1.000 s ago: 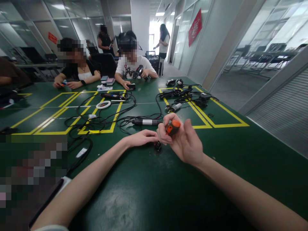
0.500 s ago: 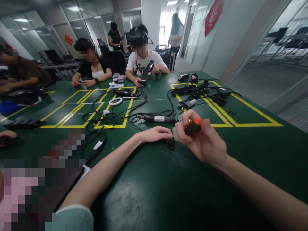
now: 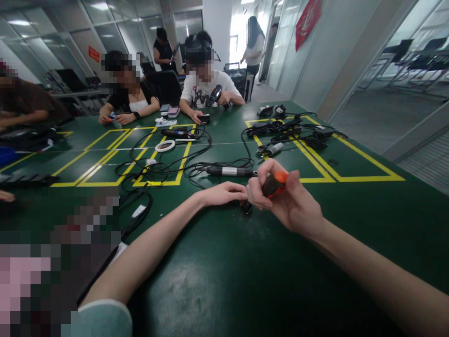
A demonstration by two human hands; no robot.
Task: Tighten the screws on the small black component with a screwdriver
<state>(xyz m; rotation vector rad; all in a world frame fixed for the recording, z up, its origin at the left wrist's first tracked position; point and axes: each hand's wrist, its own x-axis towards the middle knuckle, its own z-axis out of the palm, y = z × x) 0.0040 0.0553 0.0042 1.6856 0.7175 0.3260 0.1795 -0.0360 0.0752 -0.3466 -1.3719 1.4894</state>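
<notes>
Tool [image 3: 274, 183]: stubby handle, dark body with bright orange end; held off the table [image 3: 210, 262], tilted, orange end up and toward the table's right edge, dark part slanting down the other way. Handle partly covered; working end hidden, so type uncertain. Black piece [image 3: 246, 209]: small, dark, roundish at the bottom, resting on the tabletop below the tool and slightly farther from the right edge; well in from that edge, and well apart from the far edge. Its top is partly covered, detail blurred. Contact between the two: cannot tell.
</notes>
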